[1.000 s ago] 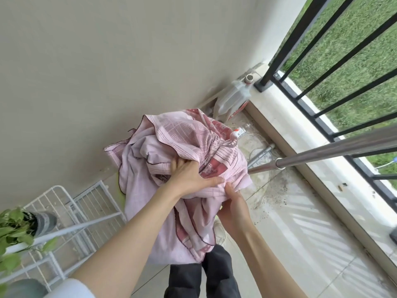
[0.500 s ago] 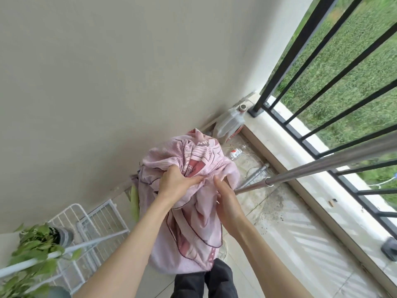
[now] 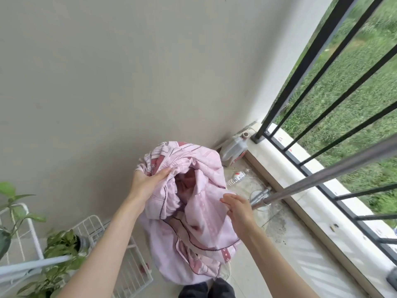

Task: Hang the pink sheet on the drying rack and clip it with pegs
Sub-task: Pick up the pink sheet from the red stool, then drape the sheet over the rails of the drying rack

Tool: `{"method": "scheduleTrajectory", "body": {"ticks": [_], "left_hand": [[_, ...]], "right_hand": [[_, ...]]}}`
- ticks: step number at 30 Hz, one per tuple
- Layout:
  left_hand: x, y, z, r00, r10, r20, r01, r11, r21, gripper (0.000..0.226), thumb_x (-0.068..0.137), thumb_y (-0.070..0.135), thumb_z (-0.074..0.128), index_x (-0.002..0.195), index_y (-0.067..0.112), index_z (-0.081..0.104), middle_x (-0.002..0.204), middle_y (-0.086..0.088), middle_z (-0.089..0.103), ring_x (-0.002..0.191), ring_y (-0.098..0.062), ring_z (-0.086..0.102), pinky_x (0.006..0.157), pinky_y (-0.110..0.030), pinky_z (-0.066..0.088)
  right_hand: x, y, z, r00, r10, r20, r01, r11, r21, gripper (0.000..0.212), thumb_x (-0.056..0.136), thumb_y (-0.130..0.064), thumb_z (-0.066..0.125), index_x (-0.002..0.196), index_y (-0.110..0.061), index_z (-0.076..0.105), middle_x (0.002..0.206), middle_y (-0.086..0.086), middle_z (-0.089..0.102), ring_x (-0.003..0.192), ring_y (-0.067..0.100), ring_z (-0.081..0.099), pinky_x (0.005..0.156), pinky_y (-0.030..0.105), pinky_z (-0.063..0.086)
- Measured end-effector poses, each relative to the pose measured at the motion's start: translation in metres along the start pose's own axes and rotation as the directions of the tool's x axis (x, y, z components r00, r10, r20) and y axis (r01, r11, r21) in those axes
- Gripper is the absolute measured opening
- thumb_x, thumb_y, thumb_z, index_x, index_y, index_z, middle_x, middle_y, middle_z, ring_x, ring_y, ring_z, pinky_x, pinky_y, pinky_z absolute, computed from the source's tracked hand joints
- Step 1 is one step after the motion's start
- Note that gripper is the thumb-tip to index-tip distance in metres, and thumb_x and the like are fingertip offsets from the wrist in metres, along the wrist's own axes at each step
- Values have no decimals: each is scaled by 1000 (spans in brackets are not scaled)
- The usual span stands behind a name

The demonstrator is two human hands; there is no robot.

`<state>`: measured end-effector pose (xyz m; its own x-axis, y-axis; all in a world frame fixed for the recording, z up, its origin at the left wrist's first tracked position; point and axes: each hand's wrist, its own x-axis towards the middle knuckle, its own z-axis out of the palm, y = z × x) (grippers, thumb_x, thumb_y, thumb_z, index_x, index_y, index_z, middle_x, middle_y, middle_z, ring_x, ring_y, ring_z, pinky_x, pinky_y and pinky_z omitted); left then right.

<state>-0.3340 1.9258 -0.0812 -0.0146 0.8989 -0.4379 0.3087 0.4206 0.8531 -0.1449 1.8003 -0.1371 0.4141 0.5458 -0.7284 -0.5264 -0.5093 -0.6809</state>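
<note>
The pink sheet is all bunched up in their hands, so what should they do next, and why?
Probably find an edge with the right hand and spread the pink sheet out. It hangs as a crumpled bundle gripped by the left hand, the right hand's fingers look relaxed against it, and the metal rail beside it is bare.

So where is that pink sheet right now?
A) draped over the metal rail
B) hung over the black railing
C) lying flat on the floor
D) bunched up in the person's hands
D: the pink sheet is a crumpled bundle, gripped by the left hand and touched by the right hand, not yet over the metal rail.
</note>
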Motion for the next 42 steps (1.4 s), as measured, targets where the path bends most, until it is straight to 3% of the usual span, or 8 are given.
{"method": "scheduleTrajectory", "body": {"ticks": [6,10,17,23,27,31,35,42], "left_hand": [[-7,-40,-3,992,-121,43,115,985,132,55,65,35,82,106,10,56,103,-9,68,95,-24,65,93,-46,49],[-8,-44,-2,989,-129,70,119,984,130,67,60,41,83,114,9,58,106,-7,68,96,-21,65,94,-42,49],[-15,8,4,972,-98,216,115,991,-68,38,72,21,77,105,7,66,95,-8,73,91,-19,69,83,-31,53],[-37,74,-5,910,-45,412,90,992,-91,33,85,6,60,115,-6,56,107,-22,66,96,-26,65,89,-38,52],[-52,127,-17,801,40,597,-95,994,61,23,91,6,52,112,1,60,103,-15,68,100,-28,63,93,-42,47],[-70,184,-24,692,130,710,-372,907,196,26,93,13,52,108,-9,55,107,-19,66,100,-28,63,100,-48,44],[-93,251,-27,592,232,772,-569,798,197,21,92,13,54,91,-8,56,96,-17,63,91,-25,59,95,-44,47],[-144,349,2,539,754,376,-809,588,-20,17,76,29,74,80,13,73,84,17,69,79,6,61,72,-4,42]], "right_hand": [[6,53,-27,912,390,-127,-318,867,384,36,91,-6,53,124,6,45,80,13,49,46,15,52,40,21,42],[1,59,-34,947,203,-249,-226,972,-67,41,91,-24,57,126,-3,52,120,12,57,105,24,56,80,27,44],[-32,2,43,901,-87,426,237,919,-314,51,90,-53,44,123,-17,59,125,-4,59,113,2,55,95,18,41],[-61,-45,66,810,-252,530,424,875,-233,15,87,-36,61,97,-25,64,107,-4,70,99,5,63,88,22,50],[-79,-97,53,812,-365,456,488,853,-187,15,90,-38,56,90,-29,67,92,-15,70,91,-3,63,85,21,50],[-103,-149,38,835,-396,381,447,893,-52,41,89,-40,56,124,-19,58,127,3,60,117,17,57,105,40,42],[-142,-211,22,775,-508,377,514,853,93,43,90,-35,56,124,-9,57,107,6,70,99,17,67,89,30,54],[-216,-314,-2,589,-725,357,725,669,164,47,85,-37,62,129,-24,54,115,2,68,99,12,67,80,26,55]]}}
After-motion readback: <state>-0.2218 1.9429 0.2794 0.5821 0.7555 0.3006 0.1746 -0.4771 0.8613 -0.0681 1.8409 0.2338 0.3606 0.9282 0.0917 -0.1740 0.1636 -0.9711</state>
